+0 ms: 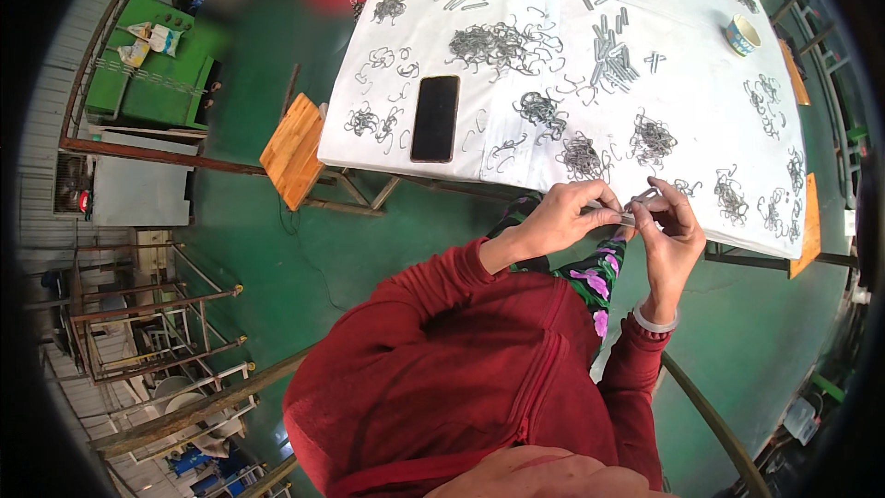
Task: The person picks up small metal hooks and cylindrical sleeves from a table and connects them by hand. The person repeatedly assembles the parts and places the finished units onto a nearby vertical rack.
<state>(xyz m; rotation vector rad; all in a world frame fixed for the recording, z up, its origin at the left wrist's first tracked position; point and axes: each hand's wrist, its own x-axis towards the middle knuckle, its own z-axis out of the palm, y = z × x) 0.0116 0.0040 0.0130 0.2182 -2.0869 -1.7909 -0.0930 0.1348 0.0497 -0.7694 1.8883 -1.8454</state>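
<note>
Small grey metal clip (629, 214) sits between our two hands, just at the near edge of the white-covered tabletop (701, 120). Our left hand (567, 212) pinches one end with a closed grip, and our right hand (668, 231) pinches the other end the same way. Heaps of bent grey wire hooks (652, 140) lie near, and a black phone (435, 117) lies well apart to the left.

A white-covered rectangular table (516, 28) carries scattered clumps of grey bent wire hooks (493, 41); left of them lies a black phone (435, 117).
</note>
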